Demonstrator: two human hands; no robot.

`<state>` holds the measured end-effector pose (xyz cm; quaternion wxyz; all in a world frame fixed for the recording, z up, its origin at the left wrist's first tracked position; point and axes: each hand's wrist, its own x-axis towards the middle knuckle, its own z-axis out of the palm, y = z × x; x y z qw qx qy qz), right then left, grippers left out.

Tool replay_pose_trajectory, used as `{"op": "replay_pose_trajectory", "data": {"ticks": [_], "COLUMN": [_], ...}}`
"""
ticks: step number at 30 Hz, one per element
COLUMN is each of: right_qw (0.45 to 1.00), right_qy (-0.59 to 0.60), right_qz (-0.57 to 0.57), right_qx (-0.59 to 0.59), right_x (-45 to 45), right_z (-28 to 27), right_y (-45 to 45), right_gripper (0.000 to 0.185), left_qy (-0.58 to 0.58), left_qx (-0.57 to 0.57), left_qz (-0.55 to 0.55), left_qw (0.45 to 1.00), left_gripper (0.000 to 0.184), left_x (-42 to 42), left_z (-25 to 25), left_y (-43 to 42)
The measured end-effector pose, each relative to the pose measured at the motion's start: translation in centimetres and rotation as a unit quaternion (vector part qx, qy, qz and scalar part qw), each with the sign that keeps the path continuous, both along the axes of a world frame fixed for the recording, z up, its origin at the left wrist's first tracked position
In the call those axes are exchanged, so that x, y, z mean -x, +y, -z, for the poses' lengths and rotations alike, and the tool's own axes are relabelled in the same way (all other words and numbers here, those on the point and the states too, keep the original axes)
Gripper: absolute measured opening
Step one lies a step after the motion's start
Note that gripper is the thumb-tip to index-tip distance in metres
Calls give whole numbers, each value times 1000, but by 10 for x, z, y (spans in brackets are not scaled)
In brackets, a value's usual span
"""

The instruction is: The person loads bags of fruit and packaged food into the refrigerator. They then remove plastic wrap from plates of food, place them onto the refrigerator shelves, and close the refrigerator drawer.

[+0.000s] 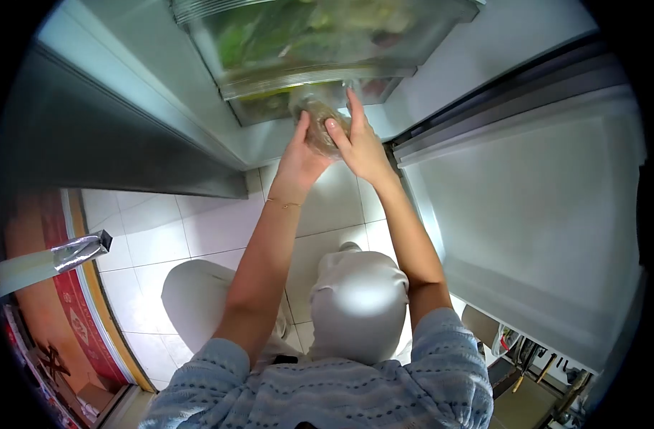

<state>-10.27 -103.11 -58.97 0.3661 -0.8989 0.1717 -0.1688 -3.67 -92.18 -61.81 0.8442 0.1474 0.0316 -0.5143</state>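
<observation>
A clear plastic bag (320, 132) with something brownish inside is held between my two hands, just in front of the fridge drawers. My left hand (303, 161) cups the bag from the left and below, its thumb on the near side. On the right, my right hand (361, 146) presses its thumb on the bag, with the index finger stretched up toward the lower drawer (259, 107). The upper transparent drawer (305, 43) shows green items in plastic behind its front. What exactly the bag contains is too blurred to tell.
An open white fridge door (527, 207) stands on the right, a dark door panel (112, 129) on the left. White tiles (219, 222) cover the floor. A foil-wrapped bar (80, 254) juts in at left. Tools (530, 357) hang at lower right.
</observation>
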Motion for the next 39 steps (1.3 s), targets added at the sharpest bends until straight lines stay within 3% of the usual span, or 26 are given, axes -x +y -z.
{"op": "replay_pose_trajectory", "data": {"ticks": [2, 3, 4, 5, 6, 7, 9, 10, 12, 13, 16, 18, 28, 31, 33, 34, 36, 37, 39], "right_qw": [999, 975, 915, 875, 876, 839, 724, 724, 664, 656, 669, 665, 651, 659, 650, 642, 638, 634, 642], "right_qy": [38, 60, 82, 43, 43, -9, -119, -120, -217, -239, -282, -289, -310, -304, -318, -331, -332, -332, -337], "right_qz": [-2, 9, 19, 79, 75, 63, 56, 51, 22, 1, -13, 11, 2, 22, 14, 7, 7, 6, -5], "right_qx": [-28, -215, -394, -475, -475, -541, -677, -678, -716, -716, -688, -688, -693, -687, -690, -692, -695, -698, -689], "right_x": [-7, -12, -17, -25, -31, -35, -48, -56, -71, -77, -83, -78, -22, -6, 5, 8, 12, 14, 12], "right_z": [7, 10, 13, 26, 39, 47, 53, 54, 51, 51, 54, 50, 62, 67, 67, 67, 71, 73, 71], "right_y": [-4, -7, -11, -18, -27, -38, -53, -57, -63, -62, -53, -48, -28, -21, -10, -7, -8, -7, -8], "right_gripper": [68, 66, 65, 57, 57, 52, 33, 33, 25, 15, 12, 11, 8, 8, 9, 11, 12, 14, 16], "left_qy": [4, 4, 2, 3, 5, 2, -144, -147, -133, -137, -239, -125, -160, -186, -305, -306, -446, -447, -543], "left_qx": [33, 32, 33, 7, -19, -18, -91, -91, -79, -79, -44, -70, -97, -167, -299, -299, -267, -267, -415], "left_qz": [-60, -55, -59, -81, -102, -106, -165, -169, -165, -166, -176, -133, -61, -36, 22, 24, 58, 59, 131], "left_qw": [998, 998, 998, 997, 995, 994, 972, 970, 974, 973, 954, 981, 980, 968, 904, 904, 852, 852, 718], "left_gripper": [47, 48, 48, 47, 46, 46, 44, 44, 42, 42, 41, 41, 32, 34, 35, 35, 39, 39, 46], "left_x": [-7, -13, -16, -20, -21, -17, -11, -13, -17, -16, -16, -26, -36, -37, -42, -40, -36, -39, -61], "left_z": [10, 14, 16, 18, 18, 9, -6, -3, -3, -6, -10, -6, -67, -86, -97, -103, -114, -105, -80], "left_y": [8, 16, 22, 26, 29, 30, 33, 34, 33, 35, 37, 36, 13, -5, -21, -26, -37, -48, -76]}}
